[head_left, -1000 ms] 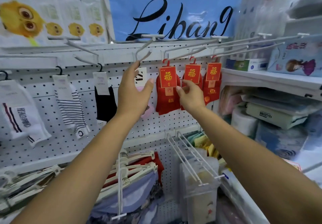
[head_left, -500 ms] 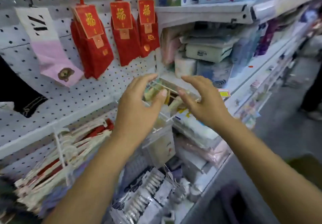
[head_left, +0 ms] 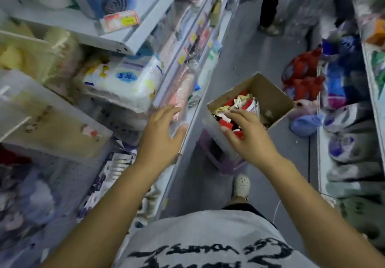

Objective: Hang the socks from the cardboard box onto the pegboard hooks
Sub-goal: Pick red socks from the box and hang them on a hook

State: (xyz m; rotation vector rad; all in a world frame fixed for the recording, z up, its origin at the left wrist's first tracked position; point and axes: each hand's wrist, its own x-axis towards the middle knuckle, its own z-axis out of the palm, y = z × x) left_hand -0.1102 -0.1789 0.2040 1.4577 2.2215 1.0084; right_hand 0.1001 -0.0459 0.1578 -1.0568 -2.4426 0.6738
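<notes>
Head view, looking steeply down a narrow shop aisle. The cardboard box (head_left: 268, 94) sits at about 2 o'clock from the picture's middle, open at the top and raised off the floor on a purple plastic stool (head_left: 226, 163) whose rim shows below it. Inside the box lies a jumble of socks (head_left: 235, 105) in red, cream and white packaging, heaped toward the near corner.

The right hand (head_left: 248, 136) reaches over the near edge of the box, palm down, fingers spread and curved above the red and white packs. Its fingertips are at or just over the pile, but the blur hides whether they touch; the grip is released, closed on nothing. The left hand (head_left: 161, 136) hangs at about 9 o'clock from the box, beside the shelf edge (head_left: 187, 134), fingers loosely splayed, grip likewise released and empty.

At 10 o'clock the shelves carry a white wrapped pack with a blue label (head_left: 125, 82) and clear plastic boxes. Along the right side, at 3 o'clock, red and blue bagged goods (head_left: 306, 80) crowd a low shelf. At 6 o'clock the person's grey printed shirt (head_left: 208, 242) fills the bottom, with one pale perforated clog (head_left: 240, 186) on the grey floor below the stool. Another person's dark legs (head_left: 268, 2) stand at 12 o'clock, farther up the aisle.
</notes>
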